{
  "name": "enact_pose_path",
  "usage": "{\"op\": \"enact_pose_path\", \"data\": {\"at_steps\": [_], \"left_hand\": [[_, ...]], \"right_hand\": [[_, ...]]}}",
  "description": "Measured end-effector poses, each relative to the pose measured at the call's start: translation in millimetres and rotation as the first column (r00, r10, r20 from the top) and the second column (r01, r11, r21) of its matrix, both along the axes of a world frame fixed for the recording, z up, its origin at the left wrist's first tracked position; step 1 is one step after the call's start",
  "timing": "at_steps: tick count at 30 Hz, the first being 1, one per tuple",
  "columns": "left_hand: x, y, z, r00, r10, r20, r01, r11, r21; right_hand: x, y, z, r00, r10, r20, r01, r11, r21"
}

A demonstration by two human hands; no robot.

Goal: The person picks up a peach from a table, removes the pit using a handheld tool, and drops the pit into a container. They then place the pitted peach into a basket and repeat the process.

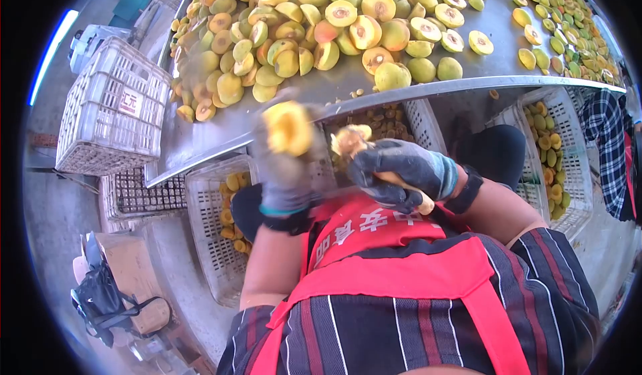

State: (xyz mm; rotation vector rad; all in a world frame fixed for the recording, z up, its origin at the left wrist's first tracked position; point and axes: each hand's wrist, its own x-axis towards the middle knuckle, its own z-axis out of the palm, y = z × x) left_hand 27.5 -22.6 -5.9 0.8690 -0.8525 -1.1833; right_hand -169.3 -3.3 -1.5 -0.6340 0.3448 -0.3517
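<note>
My left hand [284, 158], in a grey glove blurred by motion, holds a yellow fruit half [288, 128] with its hollowed cut face showing. My right hand [401, 171], in a dark grey glove, is closed around a tool with a light wooden handle [422, 201]. At the tool's far end sits pale, ragged fruit flesh or a pit [350, 141]; the tip itself is hidden. Both hands are above my lap, just in front of the metal table's edge. Halved yellow-green fruits [294, 34] are heaped on the metal table [491, 67].
Under the table, a crate [221, 268] with fruit halves stands at left and another [578, 181] at right. Dark pits lie in a middle crate [424, 124]. White crates [114, 107] are stacked left. A person in a checked sleeve [602, 148] is at the right edge.
</note>
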Motion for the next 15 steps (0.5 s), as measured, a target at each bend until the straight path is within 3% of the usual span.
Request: {"op": "enact_pose_path", "data": {"at_steps": [2, 3, 4, 5, 6, 7, 8, 10, 11, 12, 13, 15], "left_hand": [[71.5, 13.7, 18.2, 0.992, -0.118, 0.034, 0.118, 0.993, 0.021], [97.6, 21.9, 31.0, 0.923, 0.045, 0.383, -0.063, 0.997, 0.036], [118.5, 25.2, 43.4, 0.708, 0.184, 0.682, -0.236, 0.972, -0.018], [139.4, 22.2, 47.1, 0.703, 0.181, 0.688, -0.229, 0.973, -0.021], [158.1, 21.6, 48.5, 0.242, 0.173, 0.955, -0.24, 0.964, -0.114], [170.8, 21.6, 49.1, -0.291, 0.139, 0.947, -0.207, 0.957, -0.204], [157.5, 9.8, 54.9, -0.102, 0.115, 0.988, -0.22, 0.966, -0.135], [106.3, -27.6, 58.4, 0.244, 0.033, 0.969, -0.213, 0.977, 0.021], [106.3, -56.6, 36.8, 0.161, 0.05, 0.986, -0.095, 0.995, -0.035], [75.3, -75.7, 43.6, 0.085, -0.056, 0.995, -0.109, 0.992, 0.065], [76.0, -103.5, 17.4, -0.027, 0.054, 0.998, 0.007, 0.999, -0.054], [52.3, -139.7, -8.1, -0.251, -0.025, 0.968, -0.032, 0.999, 0.018]], "right_hand": [[-14.7, -2.9, -2.2, 0.984, 0.023, -0.178, -0.054, 0.984, -0.168], [-19.4, -1.6, -4.5, 0.956, -0.004, -0.295, -0.052, 0.982, -0.183], [-23.2, -0.5, -6.6, 0.914, -0.033, -0.405, -0.052, 0.979, -0.197], [-29.0, -1.2, -8.7, 0.917, -0.039, -0.397, -0.044, 0.979, -0.198], [-33.8, -1.1, -10.9, 0.902, -0.015, -0.431, -0.086, 0.973, -0.213], [-33.9, -3.7, -11.2, 0.886, 0.009, -0.464, -0.132, 0.964, -0.233], [-30.6, -5.0, -8.8, 0.89, 0.011, -0.457, -0.136, 0.961, -0.24], [-24.9, -0.5, -2.6, 0.93, -0.106, -0.352, 0.009, 0.964, -0.265], [-23.0, 2.6, -23.2, 0.93, -0.224, -0.29, 0.08, 0.896, -0.437], [-23.9, 2.2, -20.0, 0.93, -0.227, -0.289, 0.079, 0.891, -0.447], [-25.4, 1.5, -14.7, 0.922, -0.183, -0.342, 0.048, 0.929, -0.366], [-30.8, 0.3, 5.5, 0.904, -0.103, -0.415, 0.006, 0.974, -0.227]]}}
